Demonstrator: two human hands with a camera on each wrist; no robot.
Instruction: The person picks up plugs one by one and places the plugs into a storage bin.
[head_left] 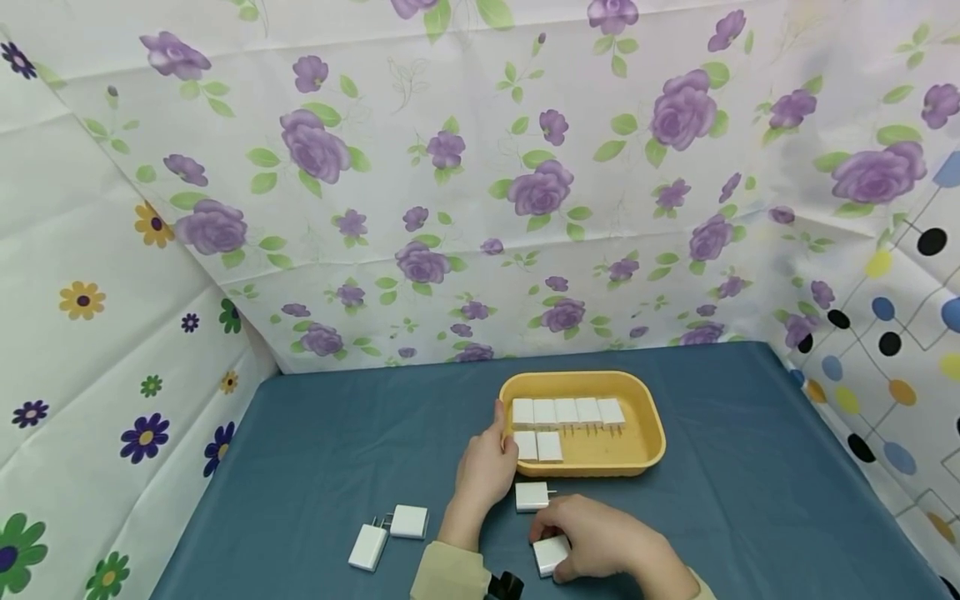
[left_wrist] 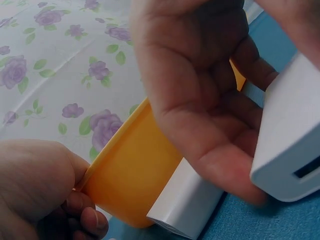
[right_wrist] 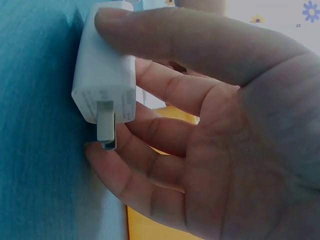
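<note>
Lower centre: right hand [head_left: 606,537] pinches white charger [head_left: 551,557]; left hand [head_left: 486,468] grips yellow tray [head_left: 600,470]. Pickup appears underway; next likely requires lifting.

Nothing legible. Right wrist view: held charger [right_wrist: 106,62] bears tiny grey print [right_wrist: 90,101] on its prong end, in faint lines beside the metal prongs [right_wrist: 105,121]; too small and blurred to read any word, brand or number. Head view: chargers [head_left: 566,412] in tray [head_left: 585,470] too small to tell any lettering.
</note>
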